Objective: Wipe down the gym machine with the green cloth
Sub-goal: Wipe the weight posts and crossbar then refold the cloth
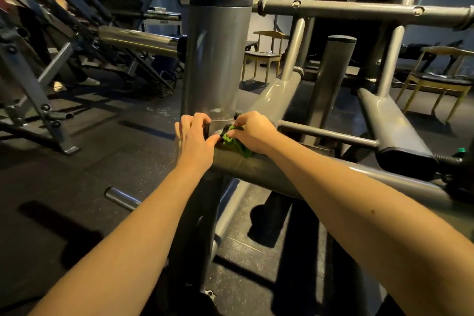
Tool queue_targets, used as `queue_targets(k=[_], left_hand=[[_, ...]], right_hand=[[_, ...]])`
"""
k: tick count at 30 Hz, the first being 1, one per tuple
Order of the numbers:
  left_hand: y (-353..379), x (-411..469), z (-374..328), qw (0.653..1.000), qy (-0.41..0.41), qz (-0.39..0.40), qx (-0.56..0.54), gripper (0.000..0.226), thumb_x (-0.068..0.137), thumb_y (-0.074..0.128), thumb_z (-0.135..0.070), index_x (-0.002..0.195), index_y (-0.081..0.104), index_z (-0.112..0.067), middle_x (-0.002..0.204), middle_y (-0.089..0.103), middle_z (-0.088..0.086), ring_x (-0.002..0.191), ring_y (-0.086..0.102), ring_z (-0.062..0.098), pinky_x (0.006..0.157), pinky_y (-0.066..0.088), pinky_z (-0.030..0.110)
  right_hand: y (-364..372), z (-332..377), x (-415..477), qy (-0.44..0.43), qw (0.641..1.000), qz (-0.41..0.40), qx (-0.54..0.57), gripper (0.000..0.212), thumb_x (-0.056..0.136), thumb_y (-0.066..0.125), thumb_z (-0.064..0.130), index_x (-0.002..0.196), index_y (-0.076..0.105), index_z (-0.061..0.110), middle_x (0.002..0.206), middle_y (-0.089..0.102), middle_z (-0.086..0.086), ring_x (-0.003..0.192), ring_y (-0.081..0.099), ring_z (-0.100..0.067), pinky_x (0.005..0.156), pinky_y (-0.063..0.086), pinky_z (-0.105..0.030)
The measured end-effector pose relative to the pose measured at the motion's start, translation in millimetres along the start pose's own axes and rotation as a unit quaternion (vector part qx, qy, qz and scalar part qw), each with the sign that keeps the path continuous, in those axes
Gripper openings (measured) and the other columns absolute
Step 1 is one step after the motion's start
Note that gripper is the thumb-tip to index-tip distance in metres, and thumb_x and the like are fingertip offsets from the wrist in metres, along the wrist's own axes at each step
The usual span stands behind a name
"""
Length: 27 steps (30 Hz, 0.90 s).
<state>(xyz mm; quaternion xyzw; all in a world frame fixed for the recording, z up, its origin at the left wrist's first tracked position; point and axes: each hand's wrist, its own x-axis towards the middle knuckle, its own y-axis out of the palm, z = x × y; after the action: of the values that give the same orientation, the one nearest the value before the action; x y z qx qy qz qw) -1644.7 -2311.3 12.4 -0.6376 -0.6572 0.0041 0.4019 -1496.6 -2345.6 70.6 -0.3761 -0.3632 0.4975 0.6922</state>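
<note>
Cloth [234, 141], green and bunched, at frame centre: pinched by the right hand [252, 131] against the grey gym machine [256, 169], partly hidden under its fingers. Left hand [196, 133] grips the upright post [218, 59] at its base, just beside. Wooden chairs [436, 79] behind, right; another machine [64, 33] upper left.

Both forearms extended forward, left grip [195, 133] curled, seemingly clasping, right grip [252, 132] pinched tight

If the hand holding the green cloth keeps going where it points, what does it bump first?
Probably the foot of the big upright tube; the left hand, gripping a black part there, looks equally near.
</note>
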Motion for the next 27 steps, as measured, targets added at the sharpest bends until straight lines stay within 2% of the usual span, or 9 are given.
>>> queue_targets(k=[5, 9, 12, 14, 17, 19, 21, 24, 27], left_hand=[[-9.2, 4.3, -3.3, 0.999, -0.018, 0.032, 0.015, 0.034, 0.091, 0.075, -0.021, 0.110, 0.047, -0.025, 0.122, 0.039, 0.003, 0.117, 0.035, 0.023, 0.100, 0.039, 0.039], [-6.4, -1.2, -17.6, 0.998, -0.051, 0.018, 0.043, 0.039, 0.090, 0.076, -0.017, 0.116, 0.047, -0.020, 0.136, 0.040, 0.009, 0.129, 0.034, 0.028, 0.106, 0.040, 0.044], [12.1, -17.9, -35.9, 0.999, 0.007, -0.005, 0.053, 0.049, 0.088, 0.077, -0.020, 0.130, 0.051, -0.023, 0.140, 0.041, 0.004, 0.129, 0.034, 0.025, 0.110, 0.039, 0.045], [29.7, -30.1, -54.5, 0.995, 0.072, 0.056, 0.026, 0.044, 0.091, 0.072, -0.030, 0.132, 0.055, -0.029, 0.141, 0.047, -0.003, 0.135, 0.033, 0.022, 0.115, 0.029, 0.047], [51.1, -41.2, -67.1, 0.980, 0.143, 0.129, 0.047, 0.038, 0.097, 0.063, -0.044, 0.133, 0.059, -0.034, 0.139, 0.053, -0.011, 0.136, 0.033, 0.018, 0.114, 0.017, 0.044], [56.1, -39.9, -64.7, 0.980, 0.139, 0.136, 0.050, 0.037, 0.098, 0.059, -0.047, 0.134, 0.060, -0.037, 0.140, 0.053, -0.013, 0.136, 0.033, 0.017, 0.114, 0.016, 0.044], [57.7, -36.8, -62.2, 0.980, 0.127, 0.143, 0.057, 0.038, 0.099, 0.058, -0.049, 0.136, 0.058, -0.040, 0.142, 0.052, -0.014, 0.136, 0.032, 0.018, 0.115, 0.017, 0.045], [57.1, -36.0, -64.4, 0.978, 0.118, 0.158, 0.072, 0.040, 0.100, 0.056, -0.050, 0.138, 0.055, -0.041, 0.145, 0.050, -0.014, 0.138, 0.031, 0.019, 0.115, 0.016, 0.046], [56.1, -42.2, -66.6, 0.977, 0.123, 0.153, 0.077, 0.040, 0.101, 0.053, -0.048, 0.140, 0.053, -0.039, 0.146, 0.050, -0.013, 0.137, 0.030, 0.020, 0.114, 0.017, 0.045]], right_hand=[[-30.2, -45.5, -40.6, -0.037, 0.999, 0.001, 0.027, 0.022, 0.093, 0.073, 0.033, 0.112, 0.073, 0.022, 0.103, 0.069, 0.000, 0.095, 0.066, -0.017, 0.082, 0.055, -0.030], [-65.3, -97.7, -73.2, 0.023, 0.997, -0.023, 0.074, 0.016, 0.091, 0.076, 0.032, 0.094, 0.078, 0.016, 0.081, 0.073, -0.001, 0.076, 0.066, -0.011, 0.065, 0.050, -0.022], [-76.4, -129.0, -98.3, 0.056, 0.994, -0.086, 0.048, 0.014, 0.093, 0.075, 0.027, 0.088, 0.078, 0.013, 0.073, 0.070, -0.001, 0.067, 0.061, -0.009, 0.058, 0.045, -0.020], [-78.1, -146.4, -117.2, 0.072, 0.985, -0.154, 0.023, 0.012, 0.094, 0.073, 0.023, 0.090, 0.077, 0.012, 0.075, 0.068, -0.001, 0.068, 0.060, -0.011, 0.060, 0.043, -0.023], [-67.7, -165.9, -145.6, 0.053, 0.964, -0.257, -0.042, 0.005, 0.089, 0.075, 0.016, 0.093, 0.079, 0.015, 0.085, 0.072, -0.003, 0.083, 0.063, -0.023, 0.074, 0.043, -0.031], [-51.7, -172.9, -160.5, 0.020, 0.941, -0.323, -0.095, 0.011, 0.083, 0.079, 0.011, 0.093, 0.077, 0.015, 0.095, 0.070, -0.004, 0.095, 0.058, -0.030, 0.080, 0.045, -0.042], [-30.8, -167.4, -165.2, -0.009, 0.923, -0.372, -0.099, 0.018, 0.079, 0.080, 0.004, 0.093, 0.074, 0.013, 0.102, 0.066, -0.006, 0.097, 0.052, -0.030, 0.078, 0.044, -0.046], [-2.9, -144.3, -153.3, -0.088, 0.910, -0.393, -0.093, 0.017, 0.076, 0.080, -0.002, 0.086, 0.073, 0.009, 0.097, 0.065, -0.008, 0.091, 0.054, -0.030, 0.076, 0.040, -0.038], [4.0, -139.0, -148.1, -0.131, 0.915, -0.365, -0.110, 0.021, 0.074, 0.083, -0.004, 0.089, 0.075, 0.008, 0.095, 0.065, -0.008, 0.089, 0.057, -0.032, 0.074, 0.045, -0.040]])
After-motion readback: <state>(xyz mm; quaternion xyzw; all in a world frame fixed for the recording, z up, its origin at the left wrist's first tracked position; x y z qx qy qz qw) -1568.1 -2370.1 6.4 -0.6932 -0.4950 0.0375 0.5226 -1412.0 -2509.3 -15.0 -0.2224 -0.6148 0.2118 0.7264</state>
